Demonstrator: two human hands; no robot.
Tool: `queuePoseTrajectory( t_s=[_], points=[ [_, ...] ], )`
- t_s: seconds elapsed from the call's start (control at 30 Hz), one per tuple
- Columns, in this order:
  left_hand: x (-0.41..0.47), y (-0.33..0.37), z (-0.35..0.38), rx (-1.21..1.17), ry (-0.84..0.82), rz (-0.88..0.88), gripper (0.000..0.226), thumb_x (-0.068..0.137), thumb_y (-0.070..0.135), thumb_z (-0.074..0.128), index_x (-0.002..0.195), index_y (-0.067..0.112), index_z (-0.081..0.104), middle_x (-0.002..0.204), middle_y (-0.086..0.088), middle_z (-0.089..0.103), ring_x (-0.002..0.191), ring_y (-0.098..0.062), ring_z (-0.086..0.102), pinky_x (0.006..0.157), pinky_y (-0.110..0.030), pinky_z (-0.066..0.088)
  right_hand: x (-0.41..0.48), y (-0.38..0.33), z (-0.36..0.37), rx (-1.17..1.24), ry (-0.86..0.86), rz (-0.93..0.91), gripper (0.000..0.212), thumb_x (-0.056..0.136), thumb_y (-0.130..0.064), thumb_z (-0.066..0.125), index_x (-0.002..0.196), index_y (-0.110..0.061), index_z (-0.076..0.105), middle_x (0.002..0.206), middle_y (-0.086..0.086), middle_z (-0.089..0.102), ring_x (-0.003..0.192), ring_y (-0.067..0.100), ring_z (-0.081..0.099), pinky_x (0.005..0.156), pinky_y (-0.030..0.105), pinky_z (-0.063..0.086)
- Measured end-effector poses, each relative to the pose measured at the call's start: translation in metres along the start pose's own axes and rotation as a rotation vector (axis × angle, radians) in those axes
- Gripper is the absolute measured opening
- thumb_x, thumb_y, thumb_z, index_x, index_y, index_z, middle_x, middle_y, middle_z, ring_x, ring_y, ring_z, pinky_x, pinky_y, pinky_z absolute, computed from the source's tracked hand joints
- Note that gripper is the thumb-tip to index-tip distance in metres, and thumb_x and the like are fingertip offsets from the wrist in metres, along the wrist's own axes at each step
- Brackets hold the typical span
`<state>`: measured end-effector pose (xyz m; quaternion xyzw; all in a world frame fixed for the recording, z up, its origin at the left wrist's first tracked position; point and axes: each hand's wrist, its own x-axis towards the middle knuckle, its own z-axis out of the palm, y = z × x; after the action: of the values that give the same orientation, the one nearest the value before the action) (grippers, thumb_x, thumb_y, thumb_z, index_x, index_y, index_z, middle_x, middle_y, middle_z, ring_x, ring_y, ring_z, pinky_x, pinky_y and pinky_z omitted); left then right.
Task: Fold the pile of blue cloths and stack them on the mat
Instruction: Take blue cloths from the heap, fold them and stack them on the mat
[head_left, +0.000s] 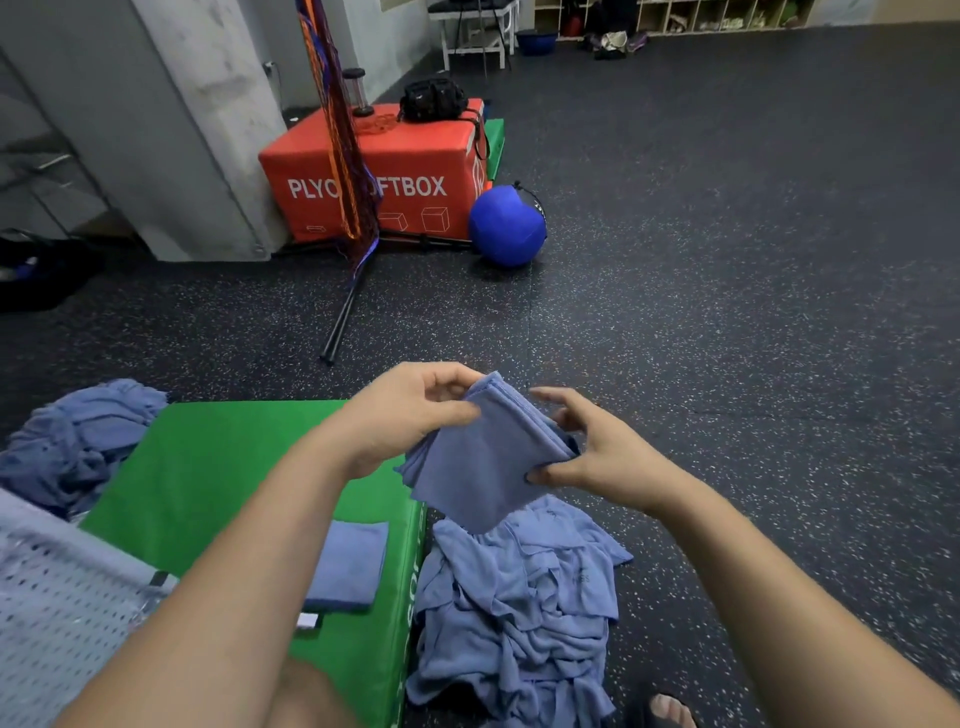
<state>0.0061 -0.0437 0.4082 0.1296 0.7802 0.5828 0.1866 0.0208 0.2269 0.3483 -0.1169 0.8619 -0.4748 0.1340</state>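
Note:
I hold a partly folded blue cloth in the air over the right edge of the green mat. My left hand pinches its upper left edge. My right hand grips its right side with thumb below and fingers spread above. One folded blue cloth lies flat on the mat, partly hidden by my left forearm. A loose pile of unfolded blue cloths lies on the floor just right of the mat, below the held cloth. A second heap of blue cloths sits at the mat's far left.
A red plyo soft box with a black bag on top stands ahead, with a blue ball at its right. A stand with hanging cords and black legs reaches toward the mat. Dark speckled floor extends to the right. My sandalled foot is below.

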Motion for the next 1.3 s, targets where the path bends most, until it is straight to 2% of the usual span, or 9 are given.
queuePoseTrajectory(
  t_s=[0.07, 0.13, 0.3, 0.4, 0.57, 0.77, 0.87, 1.13, 1.3],
  points=[
    [-0.001, -0.011, -0.016, 0.034, 0.031, -0.020, 0.028, 0.100, -0.004, 0.067, 0.124, 0.008, 0.074, 0.117, -0.009, 0.079, 0.101, -0.012, 0.072, 0.087, -0.022, 0.058, 0.010, 0.007, 0.013, 0.059, -0.057, 0.020, 0.041, 0.080, -0.020, 0.091, 0.113, -0.033, 0.071, 0.094, -0.012, 0.072, 0.090, 0.013, 0.070, 0.086, 0.036, 0.057],
    [-0.002, -0.029, -0.032, 0.107, 0.073, -0.029, 0.025, 0.102, 0.001, 0.067, 0.123, 0.013, 0.073, 0.113, -0.011, 0.077, 0.095, -0.011, 0.070, 0.079, -0.021, 0.056, 0.022, 0.013, 0.030, 0.124, -0.070, 0.040, 0.020, 0.084, -0.018, 0.086, 0.092, -0.017, 0.067, 0.080, -0.007, 0.064, 0.076, 0.012, 0.059, 0.076, 0.034, 0.048],
    [-0.002, -0.106, -0.071, 0.117, 0.240, -0.151, 0.015, 0.106, 0.015, 0.067, 0.113, 0.028, 0.068, 0.103, 0.001, 0.065, 0.084, -0.009, 0.062, 0.069, -0.027, 0.050, 0.063, 0.029, 0.108, 0.776, -0.046, 0.216, 0.007, 0.098, -0.014, 0.069, 0.101, -0.015, 0.063, 0.094, 0.005, 0.063, 0.082, 0.018, 0.060, 0.076, 0.034, 0.047],
    [-0.002, -0.159, -0.099, 0.058, 0.299, -0.271, 0.015, 0.106, 0.015, 0.065, 0.119, 0.022, 0.066, 0.104, -0.003, 0.065, 0.089, -0.015, 0.061, 0.074, -0.035, 0.048, 0.094, 0.039, 0.173, 0.940, -0.041, 0.344, 0.029, 0.098, -0.026, 0.073, 0.126, -0.023, 0.067, 0.117, 0.004, 0.075, 0.097, 0.025, 0.070, 0.084, 0.041, 0.054],
    [-0.004, -0.237, -0.150, 0.157, 0.421, -0.426, 0.015, 0.104, 0.006, 0.065, 0.116, 0.015, 0.068, 0.091, -0.009, 0.063, 0.079, -0.020, 0.055, 0.061, -0.029, 0.040, 0.137, 0.048, 0.274, 0.943, -0.019, 0.460, 0.047, 0.088, -0.002, 0.079, 0.129, -0.019, 0.064, 0.121, 0.004, 0.078, 0.113, 0.033, 0.074, 0.090, 0.056, 0.062],
    [-0.008, -0.334, -0.202, 0.278, 0.543, -0.641, 0.014, 0.098, 0.004, 0.067, 0.101, 0.017, 0.066, 0.085, -0.012, 0.070, 0.073, -0.023, 0.060, 0.066, -0.032, 0.045, 0.189, 0.059, 0.365, 0.892, -0.052, 0.550, 0.049, 0.082, -0.007, 0.086, 0.125, -0.013, 0.064, 0.119, 0.013, 0.077, 0.104, 0.030, 0.077, 0.080, 0.045, 0.063],
    [-0.014, -0.376, -0.221, 0.404, 0.584, -0.742, 0.013, 0.095, 0.008, 0.071, 0.095, 0.020, 0.064, 0.088, -0.015, 0.072, 0.075, -0.024, 0.061, 0.066, -0.033, 0.043, 0.205, 0.067, 0.410, 0.822, -0.083, 0.594, 0.033, 0.084, -0.004, 0.083, 0.113, -0.011, 0.069, 0.111, 0.013, 0.078, 0.093, 0.028, 0.075, 0.077, 0.041, 0.062],
    [-0.035, -0.454, -0.267, 0.715, 0.585, -0.930, 0.020, 0.101, 0.011, 0.062, 0.119, 0.011, 0.069, 0.124, -0.023, 0.072, 0.116, -0.040, 0.067, 0.093, -0.039, 0.052, 0.233, 0.064, 0.507, 0.762, -0.182, 0.654, 0.020, 0.093, 0.000, 0.070, 0.103, -0.015, 0.062, 0.093, 0.017, 0.073, 0.076, 0.027, 0.062, 0.072, 0.047, 0.055],
    [-0.044, -0.485, -0.276, 0.763, 0.627, -1.013, 0.026, 0.101, 0.009, 0.056, 0.125, 0.008, 0.068, 0.132, -0.023, 0.069, 0.125, -0.041, 0.064, 0.102, -0.041, 0.051, 0.244, 0.068, 0.531, 0.704, -0.327, 0.618, 0.032, 0.092, 0.007, 0.058, 0.120, -0.007, 0.065, 0.088, 0.011, 0.067, 0.069, 0.024, 0.058, 0.068, 0.042, 0.055]
  ],
)
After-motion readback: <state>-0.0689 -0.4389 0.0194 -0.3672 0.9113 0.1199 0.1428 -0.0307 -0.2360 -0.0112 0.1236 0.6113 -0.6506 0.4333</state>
